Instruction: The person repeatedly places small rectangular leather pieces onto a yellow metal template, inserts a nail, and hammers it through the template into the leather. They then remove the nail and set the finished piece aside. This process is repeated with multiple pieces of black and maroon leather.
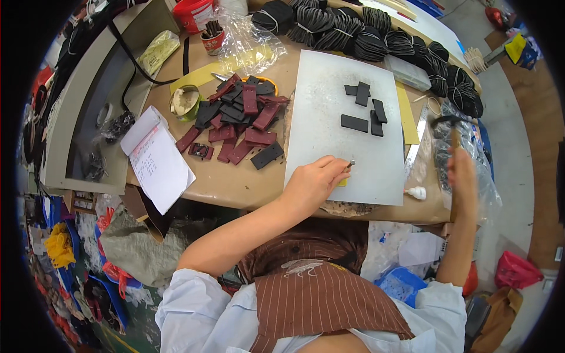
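My left hand [318, 179] is closed near the front of a white board [315, 117]. It pinches a small upright tool with a round metal top, seemingly a hole punch [351, 164]. A bit of yellow [342, 183] shows just below the fingers; whatever lies beneath the tool is hidden. Raised at the right, my right hand [463, 167] is wrapped round the wooden handle of a hammer [454, 132], slightly blurred. Several black leather pieces [354, 122] lie farther back on the board. To its left is a heap of maroon and black leather pieces [250, 100].
Bundled black cords [347, 29] line the back edge. A metal ruler [416, 138], clear plastic bags [462, 147] and a white bottle cap [416, 192] lie right of the board. A notebook [156, 156], a tape roll [185, 102] and a red tin [212, 41] are at the left.
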The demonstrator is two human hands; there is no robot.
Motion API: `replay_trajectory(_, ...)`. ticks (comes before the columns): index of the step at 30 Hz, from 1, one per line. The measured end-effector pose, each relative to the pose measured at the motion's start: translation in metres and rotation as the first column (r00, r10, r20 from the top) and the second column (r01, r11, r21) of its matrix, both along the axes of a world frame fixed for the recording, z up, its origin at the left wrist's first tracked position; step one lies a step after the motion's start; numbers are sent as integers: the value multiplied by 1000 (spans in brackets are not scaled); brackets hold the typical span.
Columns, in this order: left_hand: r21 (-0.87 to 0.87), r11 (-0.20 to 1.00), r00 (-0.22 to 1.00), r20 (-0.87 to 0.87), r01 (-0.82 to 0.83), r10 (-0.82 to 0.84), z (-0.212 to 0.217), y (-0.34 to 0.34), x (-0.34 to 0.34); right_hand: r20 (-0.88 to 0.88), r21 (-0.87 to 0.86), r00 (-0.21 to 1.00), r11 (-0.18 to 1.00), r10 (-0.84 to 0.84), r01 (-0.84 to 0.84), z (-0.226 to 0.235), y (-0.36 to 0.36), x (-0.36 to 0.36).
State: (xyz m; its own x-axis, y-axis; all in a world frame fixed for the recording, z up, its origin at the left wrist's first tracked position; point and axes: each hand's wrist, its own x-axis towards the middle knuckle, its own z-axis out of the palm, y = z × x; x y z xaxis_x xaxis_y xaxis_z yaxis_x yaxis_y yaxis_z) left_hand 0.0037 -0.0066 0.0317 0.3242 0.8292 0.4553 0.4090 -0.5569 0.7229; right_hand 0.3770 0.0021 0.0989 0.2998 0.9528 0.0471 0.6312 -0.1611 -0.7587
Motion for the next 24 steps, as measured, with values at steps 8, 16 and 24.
replay_trajectory(8, 25, 999, 999, -26, -40, 40, -7, -4, 6, 436, -158, 579, 692, 689, -704, 88, -37, -142)
replay_trajectory(16, 10, 1000, 998, 61, 14, -14, -3, 3, 2, -205, 380, 925, 897, 319, -225, 138, -39, -105)
replay_trajectory(24, 19, 999, 998, -63, -27, 28, -9, -6, 0, 276, -250, 714, 765, 644, -593, 92, -24, -151)
